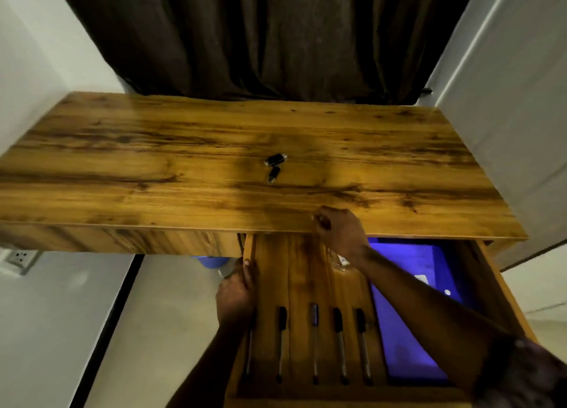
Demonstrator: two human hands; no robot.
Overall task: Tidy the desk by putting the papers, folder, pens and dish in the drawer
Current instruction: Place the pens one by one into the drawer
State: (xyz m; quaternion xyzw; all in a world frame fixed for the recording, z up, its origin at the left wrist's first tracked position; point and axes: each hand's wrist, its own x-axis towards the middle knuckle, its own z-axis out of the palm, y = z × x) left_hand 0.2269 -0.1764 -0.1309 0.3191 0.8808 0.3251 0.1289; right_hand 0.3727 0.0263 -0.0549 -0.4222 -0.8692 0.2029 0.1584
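The wooden drawer (250,248) is pulled out under the desk (214,150). Several pens (314,343) lie side by side in grooves on its left half. A blue folder (408,340) with a bit of white paper (422,278) lies in its right half. My left hand (237,291) grips the drawer's left wall. My right hand (336,231) is at the back of the drawer, under the desk's front edge, with its fingers curled on a clear glass dish (340,262). Only a small glinting part of the dish shows below the wrist.
Two small black capsule-shaped items (275,159) lie at the middle of the desk top. A dark curtain (260,39) hangs behind the desk, with white walls on both sides. A blue round thing (211,260) shows under the desk, and a wall socket (18,258) at far left.
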